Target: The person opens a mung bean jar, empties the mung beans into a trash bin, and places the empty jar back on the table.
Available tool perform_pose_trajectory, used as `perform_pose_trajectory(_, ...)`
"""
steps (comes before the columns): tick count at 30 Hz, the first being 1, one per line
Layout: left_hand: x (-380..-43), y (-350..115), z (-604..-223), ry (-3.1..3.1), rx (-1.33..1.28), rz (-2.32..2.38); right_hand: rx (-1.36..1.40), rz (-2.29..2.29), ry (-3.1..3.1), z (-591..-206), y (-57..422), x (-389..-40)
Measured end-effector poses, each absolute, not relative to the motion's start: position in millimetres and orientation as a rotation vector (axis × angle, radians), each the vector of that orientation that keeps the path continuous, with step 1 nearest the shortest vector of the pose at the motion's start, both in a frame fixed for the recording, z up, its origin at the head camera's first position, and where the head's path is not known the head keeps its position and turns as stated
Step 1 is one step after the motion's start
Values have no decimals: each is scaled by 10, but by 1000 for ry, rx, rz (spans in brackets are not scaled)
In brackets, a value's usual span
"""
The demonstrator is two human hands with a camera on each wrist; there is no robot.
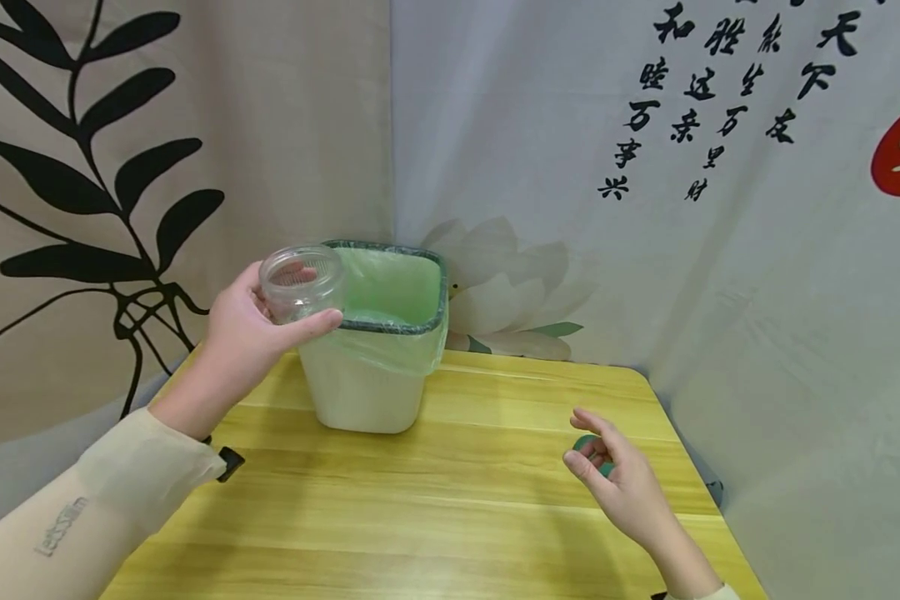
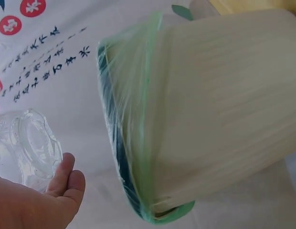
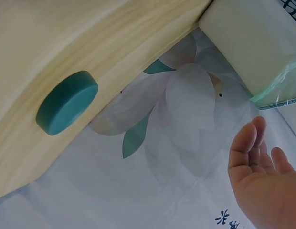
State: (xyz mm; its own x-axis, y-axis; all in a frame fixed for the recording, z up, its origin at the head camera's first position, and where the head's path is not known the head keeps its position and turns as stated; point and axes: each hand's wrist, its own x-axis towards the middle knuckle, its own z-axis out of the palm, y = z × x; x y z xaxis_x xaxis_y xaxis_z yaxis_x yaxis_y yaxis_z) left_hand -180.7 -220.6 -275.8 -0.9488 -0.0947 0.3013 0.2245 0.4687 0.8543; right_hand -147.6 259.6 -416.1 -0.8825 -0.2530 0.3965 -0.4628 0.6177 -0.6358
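Note:
My left hand (image 1: 242,327) grips a clear jar (image 1: 302,279) with no lid on it. In the head view the jar overlaps the left rim of a cream trash bin (image 1: 367,392) lined with a green bag (image 1: 393,283). The left wrist view shows the jar (image 2: 31,145) apart from the bin's rim, its base toward the bin. Over the table's right side, my right hand (image 1: 624,477) is empty, its fingers loosely bent. A green round lid (image 3: 67,103) rests on the table, apart from that hand; in the head view the fingers partly cover it.
The bin stands at the back of a yellow wood-grain table (image 1: 450,517). Behind it hang pale curtains (image 1: 510,150) with printed leaves, a flower and black characters. The table's right edge slants past my right hand.

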Motion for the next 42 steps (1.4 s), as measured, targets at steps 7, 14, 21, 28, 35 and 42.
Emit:
perform_pose_trajectory(7, -1639, -2295, -3027, -2396, -97, -1455, 575, 1132, -2584, -4234, 2577, -1465)
perform_pose_trajectory(14, -1510, -2308, -3269, -2394, -46, -1456, 566, 1159, -2592, -4279, 2572, -1466)
perform_pose_trajectory(21, -1424, -2316, -3421, -2394, -34, -1500, 575, 1170, -2584, -4297, 2541, -1444)
perform_pose_trajectory(28, -1357, -2317, -3558, -2359, -35, -1517, 558, 1160, -2588, -4322, 2523, -1430)
perform_pose_trajectory(35, -1315, -2302, -3661, -2373, 17, -1496, 539, 1171, -2587, -4353, 2523, -1420)
perform_pose_trajectory(42, -1278, -2269, -3723, -2362, 7, -1443, 517, 1192, -2595, -4381, 2515, -1400)
